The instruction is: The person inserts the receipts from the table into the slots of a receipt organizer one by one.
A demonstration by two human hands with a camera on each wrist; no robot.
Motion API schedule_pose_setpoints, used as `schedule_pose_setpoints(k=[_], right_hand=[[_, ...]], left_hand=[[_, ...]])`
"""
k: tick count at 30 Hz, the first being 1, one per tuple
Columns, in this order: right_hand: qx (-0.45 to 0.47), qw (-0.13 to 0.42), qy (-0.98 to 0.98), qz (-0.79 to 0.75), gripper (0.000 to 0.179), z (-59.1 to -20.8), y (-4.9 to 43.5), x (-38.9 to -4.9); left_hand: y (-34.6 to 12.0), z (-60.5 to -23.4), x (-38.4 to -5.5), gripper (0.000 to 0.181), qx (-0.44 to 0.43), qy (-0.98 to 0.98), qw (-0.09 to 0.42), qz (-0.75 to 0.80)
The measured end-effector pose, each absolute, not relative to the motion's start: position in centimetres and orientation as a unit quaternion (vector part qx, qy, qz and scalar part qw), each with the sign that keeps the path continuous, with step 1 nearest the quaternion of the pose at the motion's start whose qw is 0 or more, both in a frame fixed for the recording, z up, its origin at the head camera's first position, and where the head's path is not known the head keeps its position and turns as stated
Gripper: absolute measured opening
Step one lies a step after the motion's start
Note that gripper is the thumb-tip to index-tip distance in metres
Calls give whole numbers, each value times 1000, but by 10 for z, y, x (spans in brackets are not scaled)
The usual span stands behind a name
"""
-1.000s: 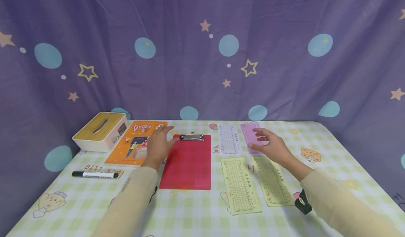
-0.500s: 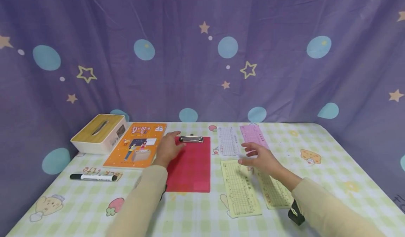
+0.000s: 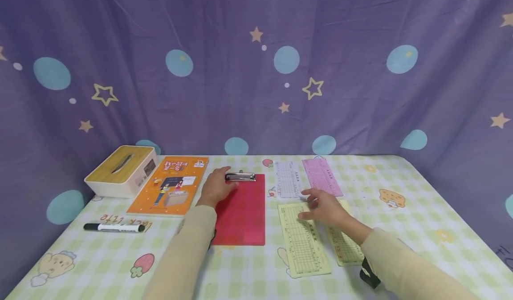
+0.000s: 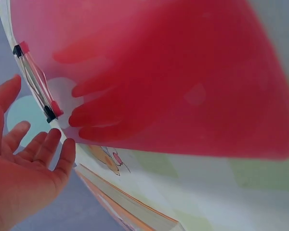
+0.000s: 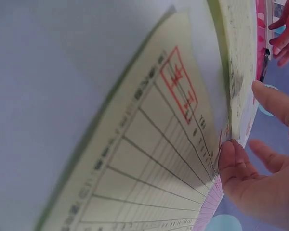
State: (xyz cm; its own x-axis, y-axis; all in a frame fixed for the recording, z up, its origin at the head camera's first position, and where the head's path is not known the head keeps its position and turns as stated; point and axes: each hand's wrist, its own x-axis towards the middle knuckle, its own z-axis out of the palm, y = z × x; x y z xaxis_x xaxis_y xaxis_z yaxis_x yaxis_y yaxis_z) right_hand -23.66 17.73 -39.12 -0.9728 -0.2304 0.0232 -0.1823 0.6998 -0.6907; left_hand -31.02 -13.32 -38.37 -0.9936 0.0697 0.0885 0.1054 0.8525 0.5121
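A red translucent clipboard (image 3: pixel 242 220) with a metal clip (image 3: pixel 240 177) lies mid-table. My left hand (image 3: pixel 215 188) is at its upper left edge, beside the clip. In the left wrist view the left hand's fingers (image 4: pixel 48 149) are spread loosely and grip nothing. Two yellow printed slips lie to the right: the left slip (image 3: pixel 306 253) and the right slip (image 3: pixel 348 249). Over their upper ends hovers my right hand (image 3: pixel 326 208), thumb and fingers apart, partly hiding the right slip. Behind them lie a white slip (image 3: pixel 286 180) and a pink slip (image 3: pixel 320 175).
Left of the clipboard lies an orange book (image 3: pixel 168 191), with a wood-topped tissue box (image 3: pixel 120 168) beyond it. A black-and-white marker (image 3: pixel 114 227) lies nearer on the left. A purple curtain (image 3: pixel 224 77) hangs behind the table's far edge.
My left hand has moved right, from over the book's edge to the clipboard's upper left. My right hand has come left and nearer, from the pink slip to the yellow slips.
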Motion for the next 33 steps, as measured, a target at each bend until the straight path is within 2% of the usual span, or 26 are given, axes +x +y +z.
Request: schedule_pose_setpoints(k=[9, 19, 33], right_hand=[[-105, 31, 943, -314, 60, -390, 174, -242], [-83, 62, 957, -272, 46, -382, 173, -243], [-82, 90, 958, -259, 45, -377, 165, -246]], left_hand=[[-125, -380, -312, 68, -41, -971, -6, -237], [-119, -380, -315, 73, -46, -974, -36, -217], [-119, -386, -312, 62, -43, -981, -20, -186]])
